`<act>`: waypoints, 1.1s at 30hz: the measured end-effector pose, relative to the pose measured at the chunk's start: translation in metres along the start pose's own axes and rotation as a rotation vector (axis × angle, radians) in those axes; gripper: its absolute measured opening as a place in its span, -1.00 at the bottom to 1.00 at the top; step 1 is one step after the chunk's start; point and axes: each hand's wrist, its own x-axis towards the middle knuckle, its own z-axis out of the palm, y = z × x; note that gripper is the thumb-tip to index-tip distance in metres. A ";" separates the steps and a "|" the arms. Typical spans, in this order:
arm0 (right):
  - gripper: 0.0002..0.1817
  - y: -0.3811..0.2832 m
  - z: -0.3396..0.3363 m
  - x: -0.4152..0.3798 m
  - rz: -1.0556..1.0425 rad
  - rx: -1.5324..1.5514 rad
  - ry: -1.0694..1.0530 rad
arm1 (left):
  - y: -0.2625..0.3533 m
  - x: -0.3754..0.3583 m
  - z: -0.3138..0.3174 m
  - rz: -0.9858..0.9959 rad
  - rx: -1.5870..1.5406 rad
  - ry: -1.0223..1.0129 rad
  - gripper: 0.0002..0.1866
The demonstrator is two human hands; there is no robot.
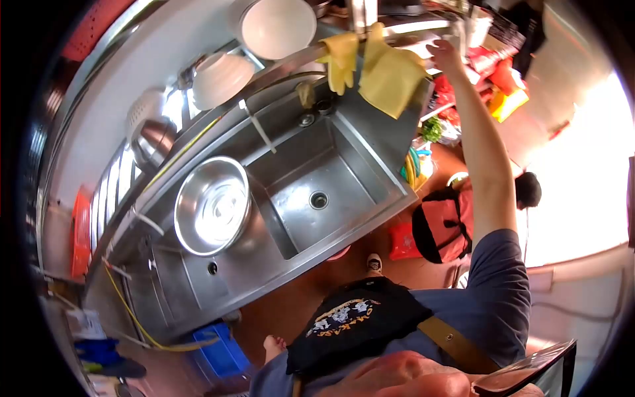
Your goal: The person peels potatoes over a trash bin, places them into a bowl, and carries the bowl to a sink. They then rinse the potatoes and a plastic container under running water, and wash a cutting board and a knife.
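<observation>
My right hand [444, 55] is stretched out at the top right, beside a yellow rubber glove [391, 76] that hangs over the sink's edge. Its fingers look apart, with nothing visible in them. Another yellow glove [341, 61] hangs just to the left. Low in the view, my left hand [274, 344] hangs by the black apron [354, 321], fingers loosely apart and holding nothing visible. A shiny metal basin [212, 206] rests on the steel double sink [324, 246], whose right bowl shows a drain [319, 200].
White bowls [223, 79] stand on the rack behind the sink. A blue crate [221, 351] is below its left end. Red bags [508, 76] and green leaves [432, 129] lie at the right, above a pink and black bag [444, 225]. A yellow hose [126, 308] runs along the left.
</observation>
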 end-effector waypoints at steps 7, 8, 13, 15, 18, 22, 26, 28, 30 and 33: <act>-0.47 0.021 0.042 0.082 -0.114 -0.439 -0.170 | -0.048 -0.060 0.051 -0.006 0.147 -0.060 -0.76; -0.56 0.050 0.038 0.111 -0.153 -0.470 -0.102 | -0.049 -0.064 0.049 0.118 0.293 -0.154 -0.70; -0.67 0.088 -0.005 0.132 -0.448 -0.315 -0.077 | -0.102 -0.055 0.037 0.400 0.050 0.064 -0.65; -0.67 0.042 -0.009 0.081 -0.450 -0.300 0.012 | -0.124 -0.061 0.025 0.298 -0.169 0.034 -0.74; -0.67 -0.025 -0.013 -0.006 -0.458 -0.187 0.137 | -0.166 -0.076 -0.005 0.156 -0.210 0.183 -0.74; -0.67 -0.098 -0.027 -0.137 -0.475 0.035 0.219 | -0.255 -0.047 -0.066 -0.038 -0.253 0.183 -0.72; -0.67 -0.177 0.002 -0.267 -0.518 0.271 0.140 | -0.389 0.001 -0.117 -0.232 -0.340 0.215 -0.87; -0.67 -0.213 0.018 -0.325 -0.523 0.393 0.080 | -0.393 -0.016 -0.156 -0.410 -0.559 0.271 -0.83; -0.67 -0.248 0.036 -0.380 -0.508 0.494 0.028 | -0.410 0.000 -0.177 -0.362 -0.711 0.376 -0.71; -0.67 -0.298 0.071 -0.443 -0.477 0.656 -0.080 | -0.376 0.010 -0.228 -0.290 -0.747 0.389 -0.74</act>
